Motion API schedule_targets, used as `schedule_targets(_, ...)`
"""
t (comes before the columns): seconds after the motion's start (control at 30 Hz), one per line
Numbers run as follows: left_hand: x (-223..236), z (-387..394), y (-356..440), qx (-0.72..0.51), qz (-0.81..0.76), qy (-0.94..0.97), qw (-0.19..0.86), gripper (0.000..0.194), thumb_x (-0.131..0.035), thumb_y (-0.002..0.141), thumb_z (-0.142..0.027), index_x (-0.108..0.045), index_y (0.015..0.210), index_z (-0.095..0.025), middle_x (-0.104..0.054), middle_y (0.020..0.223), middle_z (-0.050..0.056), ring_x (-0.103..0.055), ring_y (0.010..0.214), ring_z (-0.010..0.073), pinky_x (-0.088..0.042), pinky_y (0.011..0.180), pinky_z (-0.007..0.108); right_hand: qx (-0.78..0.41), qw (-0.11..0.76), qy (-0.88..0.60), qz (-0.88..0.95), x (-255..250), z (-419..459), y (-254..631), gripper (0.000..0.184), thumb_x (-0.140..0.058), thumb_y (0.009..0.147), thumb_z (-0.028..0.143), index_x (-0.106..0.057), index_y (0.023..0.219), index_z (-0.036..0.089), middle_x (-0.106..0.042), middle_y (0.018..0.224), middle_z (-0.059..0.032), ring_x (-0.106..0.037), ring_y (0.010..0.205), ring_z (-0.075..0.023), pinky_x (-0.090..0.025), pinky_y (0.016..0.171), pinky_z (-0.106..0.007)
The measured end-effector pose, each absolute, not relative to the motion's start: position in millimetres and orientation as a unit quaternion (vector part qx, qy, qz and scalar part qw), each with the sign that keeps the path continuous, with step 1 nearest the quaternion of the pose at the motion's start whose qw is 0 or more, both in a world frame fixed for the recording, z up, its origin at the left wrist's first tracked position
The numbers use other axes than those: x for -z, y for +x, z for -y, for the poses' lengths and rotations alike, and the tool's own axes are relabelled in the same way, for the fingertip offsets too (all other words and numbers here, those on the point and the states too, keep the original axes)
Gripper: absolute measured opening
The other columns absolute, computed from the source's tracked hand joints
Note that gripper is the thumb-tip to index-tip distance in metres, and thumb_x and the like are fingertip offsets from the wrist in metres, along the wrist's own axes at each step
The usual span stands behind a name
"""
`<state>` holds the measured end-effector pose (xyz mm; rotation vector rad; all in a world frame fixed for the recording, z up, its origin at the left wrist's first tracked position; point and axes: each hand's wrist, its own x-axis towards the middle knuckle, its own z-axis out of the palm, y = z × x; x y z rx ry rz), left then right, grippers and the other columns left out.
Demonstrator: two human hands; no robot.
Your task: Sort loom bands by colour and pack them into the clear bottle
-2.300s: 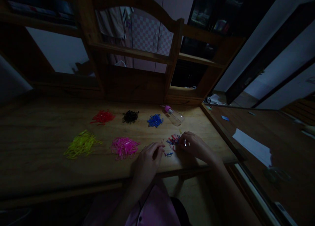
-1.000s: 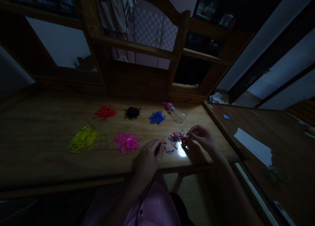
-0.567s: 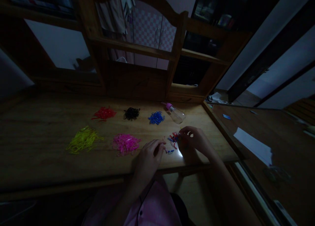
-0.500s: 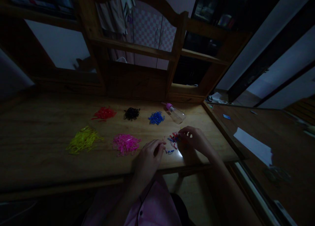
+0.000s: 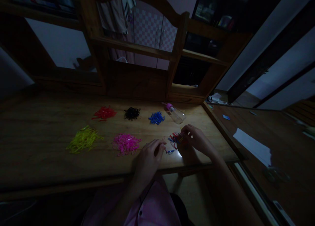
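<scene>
Small rubber bands lie on a wooden desk in piles sorted by colour. My left hand rests at the front edge, thumb and fingers pinched; pale pink loops stick out by its fingertips. Just right of it lies a loose blue band. A mixed pile of bands, red, blue, pink and yellow, lies between my hands. Over its right side my right hand has its fingertips pinched on a small band, whose colour is hard to tell. The pink pile is left of my left hand.
A yellow pile, a red pile, a black pile and a blue pile lie farther left and back. A clear bottle with a pink top lies behind my right hand. A wooden shelf frame stands along the back.
My right hand has lifted slightly up and right from the mixed pile, showing more of the bands, some yellow. My left hand stays in place.
</scene>
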<state>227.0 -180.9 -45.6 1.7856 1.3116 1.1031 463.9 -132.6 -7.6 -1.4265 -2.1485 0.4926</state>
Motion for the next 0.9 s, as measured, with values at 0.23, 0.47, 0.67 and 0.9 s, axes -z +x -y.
schedule_targets(0.23,45,182,226,-0.420,-0.502,0.681,0.328,0.020,-0.046,0.093,-0.022,-0.066,0.092,-0.024,-0.071,0.098,0.001,-0.065,0.095,0.0186,-0.047,0.086,0.029,-0.276,0.308,-0.524,0.744,-1,133,467,0.012,-0.056,0.090,0.029,-0.061,0.094,0.019,-0.067,0.083,-0.0040,-0.064,0.073,-0.0162,-0.052,0.064,-0.027)
schedule_targets(0.47,47,181,227,-0.417,-0.507,0.682,0.322,0.020,-0.047,0.092,-0.022,-0.066,0.092,-0.024,-0.072,0.099,0.001,-0.065,0.096,0.0192,-0.047,0.086,0.030,-0.347,0.382,-0.535,0.668,-8,131,459,0.025,-0.067,0.082,0.041,-0.065,0.087,0.017,-0.070,0.077,-0.0049,-0.068,0.068,-0.0168,-0.056,0.064,-0.028)
schedule_targets(0.67,45,182,227,-0.416,-0.504,0.683,0.326,0.019,-0.047,0.092,-0.021,-0.066,0.092,-0.025,-0.071,0.100,0.000,-0.065,0.096,0.0189,-0.048,0.085,0.029,-0.365,0.396,-0.531,0.654,-11,131,462,0.029,-0.070,0.079,0.044,-0.068,0.087,0.016,-0.070,0.075,-0.0047,-0.066,0.063,-0.0157,-0.055,0.057,-0.027)
schedule_targets(0.9,47,181,228,-0.412,-0.510,0.686,0.315,0.018,-0.048,0.092,-0.020,-0.066,0.093,-0.023,-0.071,0.100,0.002,-0.065,0.095,0.0199,-0.047,0.086,0.031,-0.441,0.426,-0.503,0.609,-20,133,438,0.025,-0.073,0.078,0.040,-0.069,0.087,0.017,-0.073,0.082,-0.0061,-0.071,0.074,-0.0180,-0.058,0.070,-0.031)
